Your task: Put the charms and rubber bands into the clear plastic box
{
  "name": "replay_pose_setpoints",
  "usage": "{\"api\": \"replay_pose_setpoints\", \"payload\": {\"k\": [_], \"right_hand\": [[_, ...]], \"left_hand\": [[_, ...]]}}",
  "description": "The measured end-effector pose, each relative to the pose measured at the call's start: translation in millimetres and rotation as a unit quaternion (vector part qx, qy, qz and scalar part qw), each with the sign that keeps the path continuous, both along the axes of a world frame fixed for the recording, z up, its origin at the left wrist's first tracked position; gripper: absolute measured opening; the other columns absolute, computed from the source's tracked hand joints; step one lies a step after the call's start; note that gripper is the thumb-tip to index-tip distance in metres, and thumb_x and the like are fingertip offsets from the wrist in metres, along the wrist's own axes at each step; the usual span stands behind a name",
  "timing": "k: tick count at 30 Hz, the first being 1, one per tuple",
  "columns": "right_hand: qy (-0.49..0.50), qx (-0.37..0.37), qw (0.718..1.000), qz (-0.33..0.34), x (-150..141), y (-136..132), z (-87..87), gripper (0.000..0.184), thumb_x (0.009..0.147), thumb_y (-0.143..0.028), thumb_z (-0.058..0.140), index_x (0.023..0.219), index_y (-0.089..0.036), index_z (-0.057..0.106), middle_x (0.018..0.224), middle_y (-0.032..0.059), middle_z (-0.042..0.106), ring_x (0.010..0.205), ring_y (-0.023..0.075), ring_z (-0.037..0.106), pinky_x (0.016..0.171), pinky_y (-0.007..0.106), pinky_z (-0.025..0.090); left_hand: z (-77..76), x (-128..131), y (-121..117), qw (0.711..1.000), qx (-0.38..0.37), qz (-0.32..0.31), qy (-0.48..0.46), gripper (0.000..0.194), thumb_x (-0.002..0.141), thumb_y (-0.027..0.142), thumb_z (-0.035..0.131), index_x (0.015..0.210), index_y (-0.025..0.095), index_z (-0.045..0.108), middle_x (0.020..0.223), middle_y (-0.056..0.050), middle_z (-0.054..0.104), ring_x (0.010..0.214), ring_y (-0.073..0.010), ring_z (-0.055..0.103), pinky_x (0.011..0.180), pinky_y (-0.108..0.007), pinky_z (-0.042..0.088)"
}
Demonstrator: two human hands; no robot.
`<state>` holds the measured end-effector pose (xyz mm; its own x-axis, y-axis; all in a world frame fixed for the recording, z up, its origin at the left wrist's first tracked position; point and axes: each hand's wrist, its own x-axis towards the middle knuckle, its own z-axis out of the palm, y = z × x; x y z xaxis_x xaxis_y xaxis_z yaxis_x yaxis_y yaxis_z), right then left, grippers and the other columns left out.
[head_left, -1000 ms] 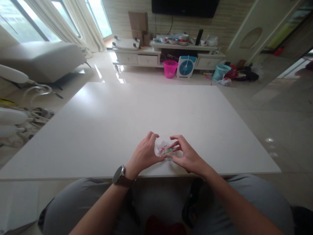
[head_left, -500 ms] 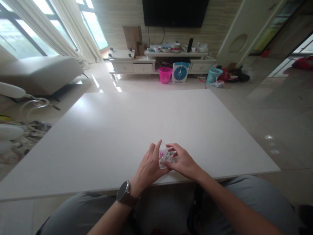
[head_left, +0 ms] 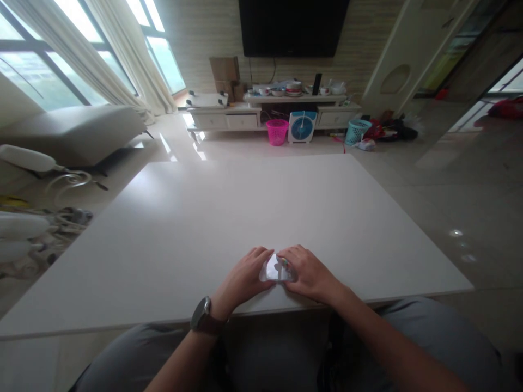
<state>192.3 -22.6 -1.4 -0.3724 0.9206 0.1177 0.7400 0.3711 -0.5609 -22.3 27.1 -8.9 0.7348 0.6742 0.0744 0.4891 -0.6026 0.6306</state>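
A small clear plastic box [head_left: 276, 269] with tiny coloured bits inside rests on the white table [head_left: 229, 218] near its front edge. My left hand [head_left: 244, 279], a watch on its wrist, curls round the box's left side. My right hand [head_left: 307, 272] covers the right side, fingers bent over the top. Both hands press on the box together, and most of it is hidden between them.
Beyond the table a low white TV cabinet [head_left: 245, 111] carries bowls and cups, under a black TV [head_left: 292, 27]. A pink basket [head_left: 277, 131], a blue fan [head_left: 303, 126] and a teal basket [head_left: 357, 130] stand on the floor. A grey sofa [head_left: 69, 130] is at left.
Both hands have lowered onto the table and closed over the box, which was held a little higher and more exposed before. The camera tilted slightly.
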Motion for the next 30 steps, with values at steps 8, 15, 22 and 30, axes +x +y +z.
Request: {"api": "replay_pose_setpoints", "payload": {"k": [8, 15, 22, 30], "right_hand": [[-0.017, -0.011, 1.0, 0.016, 2, 0, 1.2, 0.05, 0.076, -0.024, 0.072, 0.124, -0.019, 0.059, 0.12, 0.0091, 0.064, 0.11, 0.0267, 0.054, 0.098, 0.041, 0.044], [-0.011, -0.029, 0.999, 0.02, 3, 6, 0.6, 0.054, 0.073, -0.024, 0.078, 0.123, -0.021, 0.061, 0.113, 0.0064, 0.068, 0.107, 0.0261, 0.055, 0.094, 0.038, 0.046], [-0.099, -0.022, 0.995, 0.011, -4, 5, 13.5, 0.046, 0.075, -0.031, 0.08, 0.117, -0.023, 0.061, 0.11, 0.0055, 0.069, 0.1, 0.0255, 0.057, 0.087, 0.036, 0.044], [-0.103, -0.037, 0.994, 0.009, -4, 7, 8.1, 0.043, 0.075, -0.029, 0.074, 0.116, -0.024, 0.06, 0.108, 0.0042, 0.07, 0.1, 0.0245, 0.059, 0.09, 0.034, 0.042]], "left_hand": [[-4.1, 0, 4, 0.999, -0.029, 0.02, -0.012, 0.057, 0.069, 0.018, 0.079, 0.121, 0.026, 0.056, 0.116, -0.005, 0.06, 0.109, -0.0246, 0.056, 0.095, -0.04, 0.049], [0.8, 2, 2, 0.999, -0.032, 0.025, -0.006, 0.045, 0.07, 0.018, 0.076, 0.111, 0.025, 0.061, 0.111, -0.005, 0.06, 0.105, -0.0243, 0.058, 0.091, -0.037, 0.05], [-5.4, 4, 3, 0.999, -0.015, 0.039, 0.001, 0.034, 0.073, 0.024, 0.074, 0.105, 0.025, 0.062, 0.105, -0.004, 0.061, 0.1, -0.0235, 0.058, 0.085, -0.034, 0.049], [-4.2, 6, 4, 0.997, -0.054, 0.045, 0.006, 0.027, 0.072, 0.023, 0.067, 0.098, 0.023, 0.062, 0.098, -0.003, 0.06, 0.088, -0.0196, 0.059, 0.076, -0.029, 0.046]]}}
